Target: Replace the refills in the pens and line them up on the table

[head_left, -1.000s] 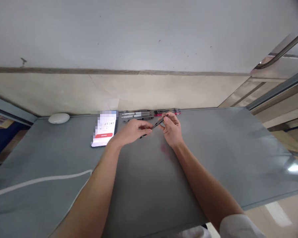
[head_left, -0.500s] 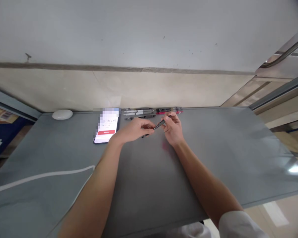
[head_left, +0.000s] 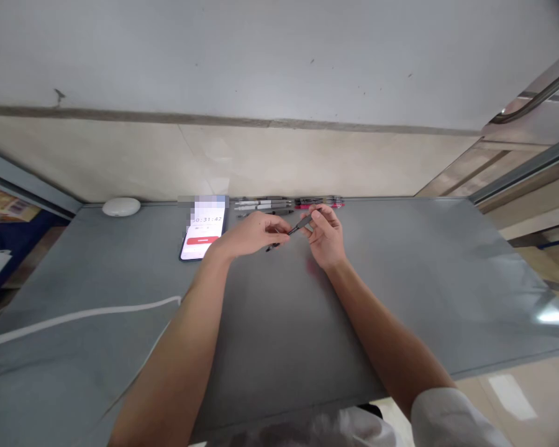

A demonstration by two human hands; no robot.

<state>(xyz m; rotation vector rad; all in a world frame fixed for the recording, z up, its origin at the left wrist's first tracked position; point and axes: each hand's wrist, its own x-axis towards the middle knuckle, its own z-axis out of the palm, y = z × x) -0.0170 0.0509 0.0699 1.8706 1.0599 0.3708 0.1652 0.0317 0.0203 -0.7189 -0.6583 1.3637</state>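
Between my hands a dark pen is held at a slant above the grey table. My left hand pinches its lower left part, and a black end pokes out below the fingers. My right hand grips the upper right part between thumb and fingers. Behind my hands, grey and white pens lie in a row along the wall. Beside them on the right lie several dark pens and a red one, partly hidden by my right hand.
A phone with a lit timer screen lies left of my left hand. Farther left stands a white rounded case. A white cable crosses the table at the left. The wall borders the back edge.
The view has tilted a little, so things sit slightly higher in the picture. My right hand has shifted slightly on the pen, showing more of its grey barrel. Both hands keep hold.
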